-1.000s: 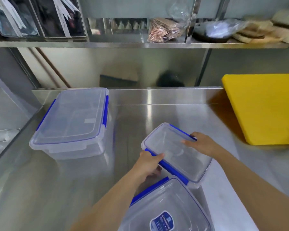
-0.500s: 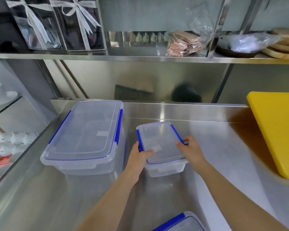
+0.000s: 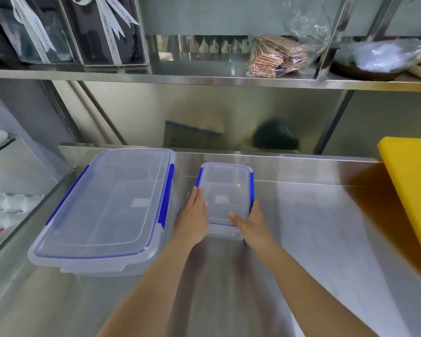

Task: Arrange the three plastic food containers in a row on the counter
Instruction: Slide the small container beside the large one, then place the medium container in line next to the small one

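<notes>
A large clear container with blue clips [image 3: 107, 207] sits on the steel counter [image 3: 314, 227] at the left. Just to its right stands a small clear container with blue clips [image 3: 225, 193], lid on, near the back of the counter. My left hand [image 3: 192, 217] is pressed against its left side and my right hand [image 3: 250, 222] against its right front corner, so both hold it. The third container is out of view.
A yellow cutting board [image 3: 413, 190] lies at the right edge of the counter. A steel shelf [image 3: 204, 76] above carries dark gift boxes with white ribbons, a bag of brown wafers and wrapped items. White items lie beyond the counter's left edge.
Both hands have carried the small container away from me and set it straight beside the large one near the back. The third container has dropped out of view at the bottom.
</notes>
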Available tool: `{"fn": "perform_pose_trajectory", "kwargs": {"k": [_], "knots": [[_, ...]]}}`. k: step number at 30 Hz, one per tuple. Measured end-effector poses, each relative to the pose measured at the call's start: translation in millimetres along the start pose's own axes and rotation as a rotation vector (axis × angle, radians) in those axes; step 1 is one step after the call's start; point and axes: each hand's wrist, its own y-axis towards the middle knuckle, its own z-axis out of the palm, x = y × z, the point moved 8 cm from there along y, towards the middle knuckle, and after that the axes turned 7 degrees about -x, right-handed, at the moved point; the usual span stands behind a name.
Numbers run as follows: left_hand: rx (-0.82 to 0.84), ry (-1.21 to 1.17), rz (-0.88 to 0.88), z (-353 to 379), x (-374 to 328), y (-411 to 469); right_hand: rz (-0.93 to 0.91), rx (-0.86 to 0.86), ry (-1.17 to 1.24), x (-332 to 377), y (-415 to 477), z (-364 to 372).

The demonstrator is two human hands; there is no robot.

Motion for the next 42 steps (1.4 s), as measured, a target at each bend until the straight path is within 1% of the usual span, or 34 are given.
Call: {"fn": "perform_pose_trajectory", "kwargs": {"k": [3,6,9,12,14,16,18,21,22,24,26,29,34,36,37,39,41,42], "knots": [[-0.068,0.218,0.055,-2,-5,7,0.024,0.040,-0.064,-2,4,6],[-0.097,0.295,0.098,-5,-13,5,0.006,0.029,-0.157,2,3,4],[-0.087,0.211,0.085,-13,-10,-10,-0.021,-0.009,-0.350,4,-5,-6],[-0.026,0.134,0.078,-23,-1,-40,-0.057,-0.047,-0.361,7,-25,-24],[0.025,0.088,0.061,-29,4,-68,-0.084,-0.027,-0.332,9,-45,-34],[0.063,0.022,0.043,-35,9,-100,-0.100,0.074,-0.259,11,-71,-37],[0.135,-0.027,0.068,-38,12,-137,-0.111,0.208,-0.222,13,-99,-38],[0.265,-0.013,0.180,-35,11,-186,0.060,0.375,-0.290,-4,-134,-43],[0.305,-0.023,0.190,-34,12,-199,0.110,0.436,-0.301,-8,-145,-44],[0.382,-0.063,0.164,-31,15,-222,0.176,0.564,-0.317,-17,-167,-45],[0.455,-0.104,0.113,-27,19,-239,0.190,0.668,-0.362,-20,-186,-46],[0.492,-0.150,0.054,-24,23,-255,0.171,0.731,-0.399,-24,-202,-47],[0.459,-0.086,0.121,-22,17,-271,0.108,0.620,-0.452,-26,-204,-59],[0.393,-0.059,0.126,-25,14,-272,0.073,0.561,-0.430,-27,-203,-64],[0.325,-0.026,0.122,-28,14,-270,0.054,0.520,-0.414,-27,-202,-67],[0.115,0.057,0.128,-39,11,-262,0.022,0.403,-0.388,-29,-199,-75],[-0.061,0.048,0.096,-48,9,-256,0.007,0.264,-0.392,-33,-195,-87],[-0.098,0.011,0.062,-49,8,-255,0.005,0.183,-0.391,-35,-193,-94]]}}
